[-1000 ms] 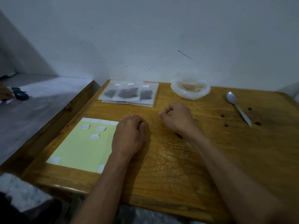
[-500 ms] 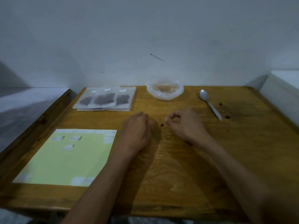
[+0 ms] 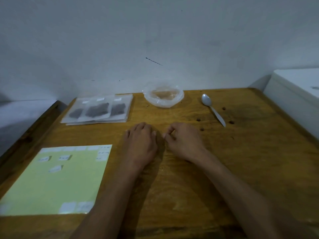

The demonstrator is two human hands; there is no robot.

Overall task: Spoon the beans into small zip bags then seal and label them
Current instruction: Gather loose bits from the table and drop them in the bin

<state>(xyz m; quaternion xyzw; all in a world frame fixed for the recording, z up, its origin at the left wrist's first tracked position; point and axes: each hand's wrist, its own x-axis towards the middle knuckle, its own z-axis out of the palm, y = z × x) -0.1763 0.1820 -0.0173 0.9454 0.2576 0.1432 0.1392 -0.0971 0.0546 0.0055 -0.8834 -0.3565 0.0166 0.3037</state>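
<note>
Three small zip bags (image 3: 97, 109) holding dark beans, each with a white label, lie on a stack of flat bags at the back left of the wooden table (image 3: 241, 161). A clear plastic bowl (image 3: 163, 97) stands at the back middle, and a metal spoon (image 3: 213, 109) lies to its right. Several loose beans (image 3: 198, 119) are scattered around the spoon. My left hand (image 3: 140, 144) rests palm down mid-table, holding nothing. My right hand (image 3: 185, 143) sits beside it with curled fingers, thumb and forefinger pinched together at the table surface.
A pale green label sheet (image 3: 57, 180) with a few white stickers lies at the front left. A white box (image 3: 296, 94) borders the table's right edge, the wall runs behind, and a grey ledge (image 3: 17, 114) lies to the left.
The view swung right and steadied. A loose bean lay between my hands half a second ago; my right fingertips now pinch at that spot and the bean no longer shows.
</note>
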